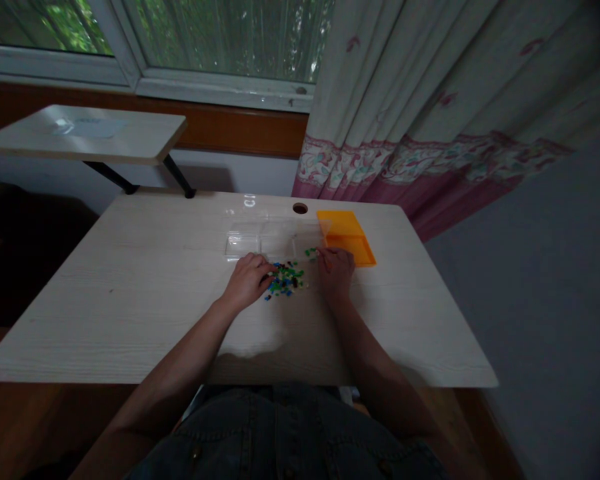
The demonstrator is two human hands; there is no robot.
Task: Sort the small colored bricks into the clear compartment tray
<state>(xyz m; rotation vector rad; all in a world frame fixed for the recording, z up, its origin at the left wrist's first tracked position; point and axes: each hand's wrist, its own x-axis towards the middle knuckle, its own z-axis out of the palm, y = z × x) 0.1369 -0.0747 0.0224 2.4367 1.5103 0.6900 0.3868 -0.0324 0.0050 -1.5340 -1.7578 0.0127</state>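
Note:
A loose heap of small plastic pieces (285, 280), mostly green and blue with some dark ones, lies on the table. At its left edge is my left hand (247, 280), with thumb and fingertips drawn close together among the pieces. Behind the heap sits a clear divided tray (276, 248); several green pieces (311, 252) are at its right end. My right hand (336, 270) is beside these green pieces, its fingers closed in a pinch. Whatever either hand may hold is too small or hidden to name.
An orange box with its lid open (341, 223) stands behind my right hand. Farther back, the pale table (145, 287) has a round cable hole (300, 209). A raised shelf (130, 137) stands at the back left, and a curtain (360, 160) hangs behind the right side.

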